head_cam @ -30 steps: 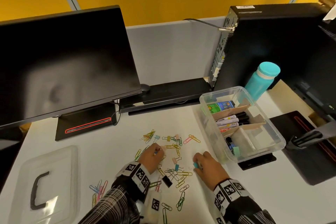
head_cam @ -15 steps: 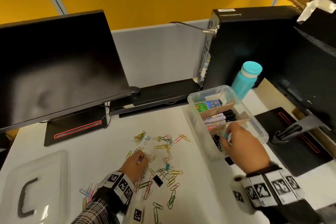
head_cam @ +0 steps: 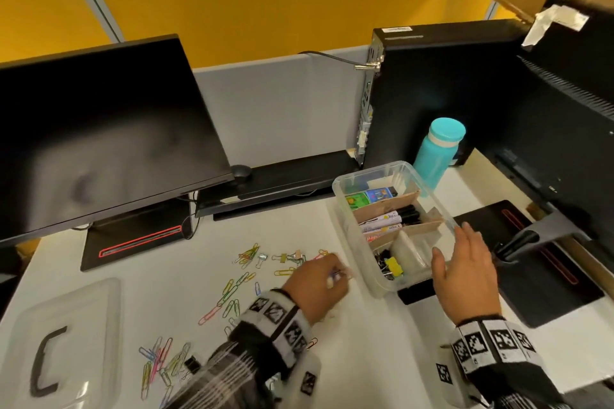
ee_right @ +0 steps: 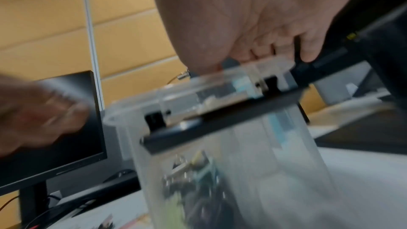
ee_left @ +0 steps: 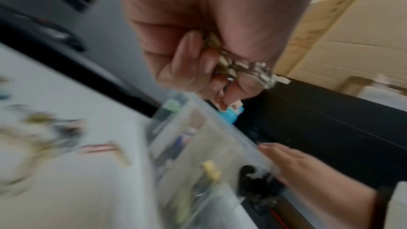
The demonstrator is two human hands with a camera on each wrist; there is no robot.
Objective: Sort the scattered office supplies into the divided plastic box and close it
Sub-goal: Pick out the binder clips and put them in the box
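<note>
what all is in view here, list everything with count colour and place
plastic box: one, clear, open, right of centre on the desk
markers: several, white with black caps, middle compartment
binder clips: a heap, black and yellow, near compartment
paper clips: many, mixed colours, scattered on the desk
lid: one, clear with black handle, near left of the desk
monitor: one, black, left
computer tower: one, black, behind the box
bottle: one, teal, behind the box
desk: one, white
left hand: one, grips small clips, above the desk left of the box
right hand: one, fingers straight, at the box's right rim
</note>
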